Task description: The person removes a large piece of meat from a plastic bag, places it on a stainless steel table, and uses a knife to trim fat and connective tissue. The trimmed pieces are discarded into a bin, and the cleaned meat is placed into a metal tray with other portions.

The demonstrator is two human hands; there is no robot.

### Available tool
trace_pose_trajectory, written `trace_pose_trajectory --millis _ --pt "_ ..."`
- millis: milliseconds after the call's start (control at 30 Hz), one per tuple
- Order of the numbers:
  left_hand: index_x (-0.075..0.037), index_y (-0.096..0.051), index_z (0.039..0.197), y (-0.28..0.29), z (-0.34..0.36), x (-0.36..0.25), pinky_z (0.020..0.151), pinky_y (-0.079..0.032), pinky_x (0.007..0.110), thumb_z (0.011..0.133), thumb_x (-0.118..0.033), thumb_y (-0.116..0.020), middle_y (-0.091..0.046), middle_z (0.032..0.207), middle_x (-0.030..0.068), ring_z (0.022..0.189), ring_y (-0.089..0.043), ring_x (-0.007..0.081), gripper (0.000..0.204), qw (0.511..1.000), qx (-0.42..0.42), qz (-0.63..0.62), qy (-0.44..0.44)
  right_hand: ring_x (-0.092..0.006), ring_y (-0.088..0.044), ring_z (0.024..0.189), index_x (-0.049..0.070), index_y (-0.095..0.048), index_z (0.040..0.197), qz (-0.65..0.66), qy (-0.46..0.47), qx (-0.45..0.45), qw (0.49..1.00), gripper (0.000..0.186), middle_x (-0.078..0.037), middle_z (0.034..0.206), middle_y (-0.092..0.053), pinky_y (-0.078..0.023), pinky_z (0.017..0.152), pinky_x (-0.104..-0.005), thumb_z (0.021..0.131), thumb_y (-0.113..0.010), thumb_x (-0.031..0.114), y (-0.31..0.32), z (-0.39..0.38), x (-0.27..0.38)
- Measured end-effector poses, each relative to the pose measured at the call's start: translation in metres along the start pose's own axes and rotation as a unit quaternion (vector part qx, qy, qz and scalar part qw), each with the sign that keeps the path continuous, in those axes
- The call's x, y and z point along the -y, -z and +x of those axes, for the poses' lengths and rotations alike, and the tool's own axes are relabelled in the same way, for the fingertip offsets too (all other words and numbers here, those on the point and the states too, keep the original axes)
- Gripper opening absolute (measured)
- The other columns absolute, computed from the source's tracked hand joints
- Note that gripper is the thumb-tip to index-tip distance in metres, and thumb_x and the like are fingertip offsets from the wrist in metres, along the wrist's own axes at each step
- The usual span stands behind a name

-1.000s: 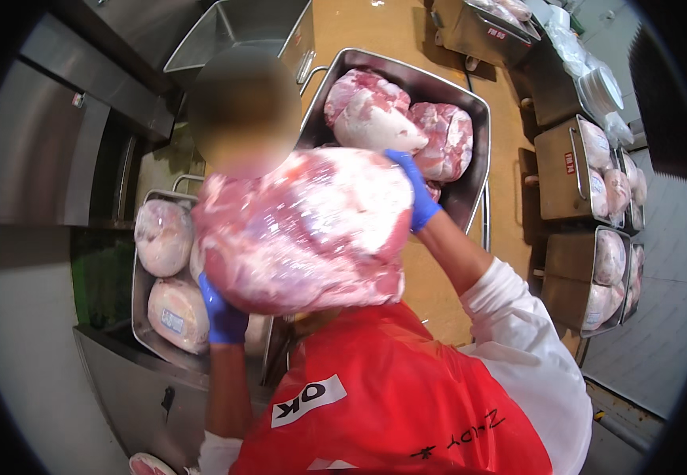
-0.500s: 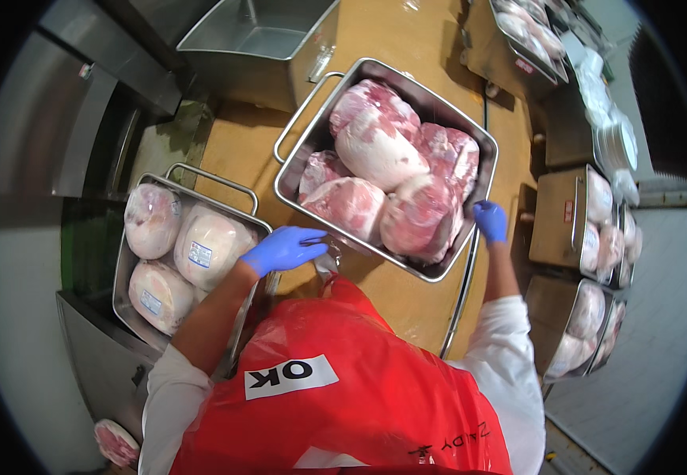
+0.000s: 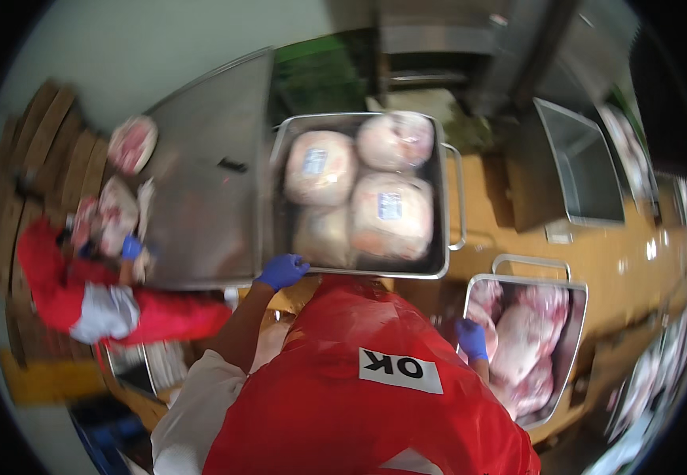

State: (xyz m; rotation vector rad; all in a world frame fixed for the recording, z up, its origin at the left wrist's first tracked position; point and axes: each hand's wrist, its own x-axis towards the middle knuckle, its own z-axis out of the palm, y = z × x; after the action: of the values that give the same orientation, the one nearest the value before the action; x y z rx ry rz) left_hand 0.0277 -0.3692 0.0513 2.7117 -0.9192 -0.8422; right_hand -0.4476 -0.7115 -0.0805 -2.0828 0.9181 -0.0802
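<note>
Red apron (image 3: 343, 388) fills the lower middle of my feed, and from behind it two blue-gloved hands reach out. I follow the left hand (image 3: 282, 271) just left of centre, at the bottom edge of the wide steel tray (image 3: 407, 275). Its fingers look partly curled, but I cannot tell whether they grasp the rim or merely rest by it. Within that tray, upper middle of the frame, sit four plastic-wrapped meat pieces (image 3: 392, 226), two bearing pale labels; a bar handle (image 3: 461, 198) stands out from its right side.

Lower right, I have the right hand (image 3: 472, 339) at the left side of the second tray (image 3: 518, 279). Its fingers seem folded in; blur keeps me from telling whether they clench on anything. Pink and white meat chunks (image 3: 520, 340) lie in that tray.

At the upper left I see a steel table (image 3: 201, 198), a small dark object (image 3: 233, 165) on it and a cut meat slab (image 3: 132, 145) by its left edge. Far left, a co-worker in red has a blue-gloved hand (image 3: 131, 247) near more meat (image 3: 116, 218). Upper right, a deep steel bin (image 3: 581, 162) stands on the tan floor (image 3: 486, 186).
</note>
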Motion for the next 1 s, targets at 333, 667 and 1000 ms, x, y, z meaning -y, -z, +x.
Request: trace_pose_trajectory --millis 333,667,1000 --pt "-0.003 -0.07 0.119 -0.097 -0.096 0.113 0.088 -0.056 0.041 0.093 -0.04 -0.065 -0.074 0.107 0.0177 0.098 -0.072 0.0336 0.045 0.917 -0.27 -0.268 0.122 -0.0295 -0.074 0.087 -0.001 -0.075 0.101 -0.115 0.043 0.106 0.987 0.032 -0.019 0.096 -0.076 -0.057 0.08 -0.0383 0.09 -0.067 0.028 -0.01 0.14 0.032" --pt "-0.005 -0.06 0.136 -0.09 -0.119 0.214 0.11 -0.044 0.045 0.095 -0.042 -0.064 -0.059 0.139 0.0221 0.133 -0.053 0.0378 0.055 0.851 -0.435 -0.235 0.179 -0.0147 -0.068 0.067 -0.001 -0.075 0.103 -0.091 0.024 0.212 0.973 0.027 -0.01 0.083 -0.075 -0.055 0.064 -0.0313 0.091 -0.068 0.023 -0.081 0.158 0.181" --pt "0.008 -0.028 0.154 -0.043 -0.065 0.348 0.124 -0.011 0.055 0.095 -0.066 -0.048 -0.022 0.163 0.0296 0.154 -0.017 0.0419 0.097 0.882 -0.311 -0.054 0.349 -0.0199 -0.074 0.082 0.001 -0.076 0.105 -0.186 0.022 0.259 0.947 0.029 -0.014 0.091 -0.077 -0.057 0.075 -0.0338 0.093 -0.067 0.026 -0.057 0.199 0.166"
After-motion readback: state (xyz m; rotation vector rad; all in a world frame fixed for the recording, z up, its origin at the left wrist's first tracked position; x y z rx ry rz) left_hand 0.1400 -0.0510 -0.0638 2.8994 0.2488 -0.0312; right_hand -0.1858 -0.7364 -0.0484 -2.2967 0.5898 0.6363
